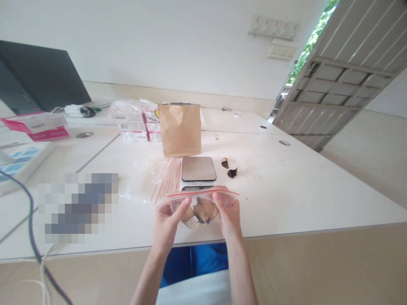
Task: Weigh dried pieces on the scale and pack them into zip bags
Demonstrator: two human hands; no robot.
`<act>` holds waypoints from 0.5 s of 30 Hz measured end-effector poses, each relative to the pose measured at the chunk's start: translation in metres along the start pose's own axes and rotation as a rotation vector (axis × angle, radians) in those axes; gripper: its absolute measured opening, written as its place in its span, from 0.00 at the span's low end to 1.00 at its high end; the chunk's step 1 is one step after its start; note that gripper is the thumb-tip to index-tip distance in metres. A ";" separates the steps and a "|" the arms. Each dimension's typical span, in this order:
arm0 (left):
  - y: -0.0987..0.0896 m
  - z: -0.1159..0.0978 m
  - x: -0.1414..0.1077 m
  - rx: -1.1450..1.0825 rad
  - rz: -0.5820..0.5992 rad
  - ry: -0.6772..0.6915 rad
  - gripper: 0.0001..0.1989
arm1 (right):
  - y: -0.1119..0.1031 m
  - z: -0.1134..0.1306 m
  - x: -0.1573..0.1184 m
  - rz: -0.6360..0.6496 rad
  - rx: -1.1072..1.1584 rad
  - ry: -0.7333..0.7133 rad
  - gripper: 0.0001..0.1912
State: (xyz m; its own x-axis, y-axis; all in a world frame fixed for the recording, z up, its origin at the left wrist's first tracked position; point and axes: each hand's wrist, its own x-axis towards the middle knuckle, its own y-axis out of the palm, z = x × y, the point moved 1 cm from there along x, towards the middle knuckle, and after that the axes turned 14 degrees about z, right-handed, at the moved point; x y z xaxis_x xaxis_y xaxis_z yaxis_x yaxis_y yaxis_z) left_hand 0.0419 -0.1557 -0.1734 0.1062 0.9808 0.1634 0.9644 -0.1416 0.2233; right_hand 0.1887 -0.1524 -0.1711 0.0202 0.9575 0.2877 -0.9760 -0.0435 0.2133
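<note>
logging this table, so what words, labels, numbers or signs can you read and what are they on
"HAVE": on the wrapping left of the paper bag; any further letters are unclear.
Too small or blurred to read: the white label in the zip bag, the scale display, the labels on the pink boxes.

Along the far side, a plain white wall (174, 46), edged low down by a beige band (229, 97). Toward the far right, two rows of pale wall plates (272, 28). Farther right, a grey ribbed metal door (341, 78), with bright daylight and green foliage (313, 40) in the gap beside it. Across the middle, a white tabletop (295, 199) with dark seams; beneath, near and right, beige floor (318, 262).
</note>
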 end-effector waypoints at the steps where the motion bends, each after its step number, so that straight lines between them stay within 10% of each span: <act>1: 0.001 -0.001 0.000 0.012 -0.015 -0.008 0.13 | 0.001 0.001 0.000 0.009 0.007 0.014 0.11; 15: 0.006 -0.007 0.000 0.168 -0.136 0.011 0.13 | 0.002 0.010 -0.002 -0.053 -0.149 -0.018 0.08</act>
State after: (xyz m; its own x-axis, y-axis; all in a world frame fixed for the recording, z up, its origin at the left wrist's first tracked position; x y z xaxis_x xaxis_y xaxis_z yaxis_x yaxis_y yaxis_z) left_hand 0.0458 -0.1574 -0.1649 -0.0293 0.9878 0.1531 0.9966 0.0170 0.0808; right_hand 0.1893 -0.1575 -0.1617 0.0750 0.9521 0.2965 -0.9948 0.0511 0.0877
